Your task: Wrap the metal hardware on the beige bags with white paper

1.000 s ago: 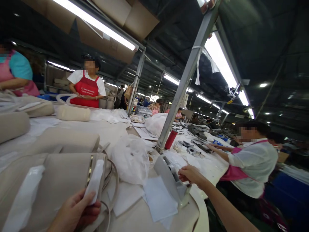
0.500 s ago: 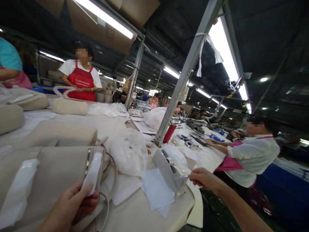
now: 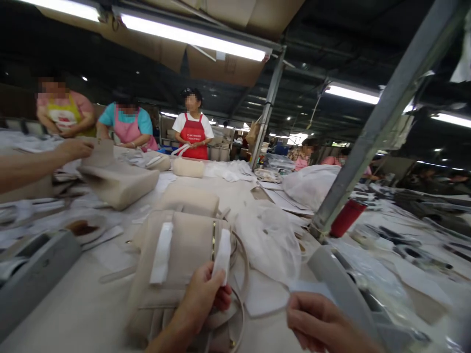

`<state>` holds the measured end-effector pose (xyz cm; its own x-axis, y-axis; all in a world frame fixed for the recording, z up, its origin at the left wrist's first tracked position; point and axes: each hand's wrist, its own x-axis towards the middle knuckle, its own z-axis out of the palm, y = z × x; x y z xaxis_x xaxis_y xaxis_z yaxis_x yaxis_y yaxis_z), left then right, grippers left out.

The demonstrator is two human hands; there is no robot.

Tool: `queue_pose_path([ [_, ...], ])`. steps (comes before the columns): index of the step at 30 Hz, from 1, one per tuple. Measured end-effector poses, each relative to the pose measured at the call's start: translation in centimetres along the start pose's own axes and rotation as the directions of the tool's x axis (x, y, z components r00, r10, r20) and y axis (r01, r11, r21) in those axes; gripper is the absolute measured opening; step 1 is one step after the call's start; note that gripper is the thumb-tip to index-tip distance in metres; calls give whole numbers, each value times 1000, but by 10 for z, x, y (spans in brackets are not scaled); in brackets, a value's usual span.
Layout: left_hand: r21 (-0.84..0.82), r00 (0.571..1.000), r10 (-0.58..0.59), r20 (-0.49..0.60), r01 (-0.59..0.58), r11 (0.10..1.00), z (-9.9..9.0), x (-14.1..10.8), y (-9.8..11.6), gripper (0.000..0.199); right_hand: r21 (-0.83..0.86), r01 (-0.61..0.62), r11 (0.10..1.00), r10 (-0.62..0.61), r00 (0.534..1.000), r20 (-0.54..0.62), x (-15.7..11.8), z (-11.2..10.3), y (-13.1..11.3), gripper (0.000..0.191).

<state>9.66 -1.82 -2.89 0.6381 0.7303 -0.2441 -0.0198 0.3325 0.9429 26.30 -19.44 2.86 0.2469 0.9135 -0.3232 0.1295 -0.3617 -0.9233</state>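
Observation:
A beige handbag (image 3: 191, 240) lies on the table in front of me. Two white paper strips lie on it, a left one (image 3: 161, 252) and a right one (image 3: 222, 255) beside gold-coloured hardware. My left hand (image 3: 206, 294) is closed with the thumb pressed on the right strip at the bag's side. A thin beige strap (image 3: 246, 264) loops out next to it. My right hand (image 3: 318, 318) has its fingers curled together in front of a grey tape dispenser (image 3: 346, 284). Anything in those fingertips is too small or blurred to make out.
Another grey dispenser (image 3: 40, 279) stands at the left. A co-worker's arm (image 3: 47, 162) reaches in to a beige bag (image 3: 121, 181). A clear plastic bag (image 3: 272, 240) lies beyond the handbag. A metal post (image 3: 368, 127) and a red cylinder (image 3: 348, 218) rise at the right. Several people work farther back.
My view has swung left, bringing the left dispenser and a co-worker's arm into sight. My right hand has come away from the dispenser's end towards the handbag. My left hand keeps its grip.

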Motion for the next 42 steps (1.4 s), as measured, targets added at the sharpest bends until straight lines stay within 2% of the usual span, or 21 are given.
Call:
queue_pose_path([
  [2, 1, 1000, 12, 11, -12, 1000, 0, 0, -1, 37, -22, 86, 996, -84, 993, 83, 31, 34, -36, 32],
  [4, -5, 1000, 17, 21, -17, 1000, 1, 0, -3, 39, -60, 147, 987, -140, 985, 105, 59, 55, -53, 26],
  [7, 0, 1000, 15, 26, -15, 1000, 2, 2, -4, 40, -145, 183, 972, -169, 981, 98, 89, 62, -53, 19],
  [10, 14, 999, 15, 37, -16, 1000, 3, 4, -6, 38, -201, 160, 966, -144, 986, 88, 103, 59, -44, 16],
  [18, 81, 989, 108, 104, -117, 990, 0, 3, -10, 29, -229, 67, 971, -58, 997, 47, 110, 62, -37, 15],
  [21, 87, 989, 94, 116, -104, 991, 0, 1, -8, 31, -220, 66, 973, -64, 998, 15, 110, 63, -34, 15],
  [23, 63, 992, 73, 107, -80, 995, 0, 0, -6, 39, -206, 72, 976, -72, 997, 11, 109, 63, -34, 16],
  [27, -14, 997, 39, 70, -38, 999, 1, 0, -3, 55, -159, 41, 986, -25, 995, 100, 101, 56, -42, 17],
  [31, -63, 998, 28, 58, -24, 998, -1, -3, 2, 57, -84, 1, 996, 12, 988, 153, 96, 48, -47, 17],
  [34, -108, 998, 19, 65, -12, 994, -1, -5, 5, 56, -61, 16, 998, -8, 992, 123, 97, 49, -42, 18],
  [39, -169, 997, 19, 81, -5, 986, -2, -7, 8, 54, -24, 80, 997, -79, 996, 41, 103, 60, -29, 37],
  [42, -182, 995, 24, 93, -6, 983, -3, -7, 9, 56, 27, 114, 993, -114, 993, -3, 108, 69, -22, 36],
])
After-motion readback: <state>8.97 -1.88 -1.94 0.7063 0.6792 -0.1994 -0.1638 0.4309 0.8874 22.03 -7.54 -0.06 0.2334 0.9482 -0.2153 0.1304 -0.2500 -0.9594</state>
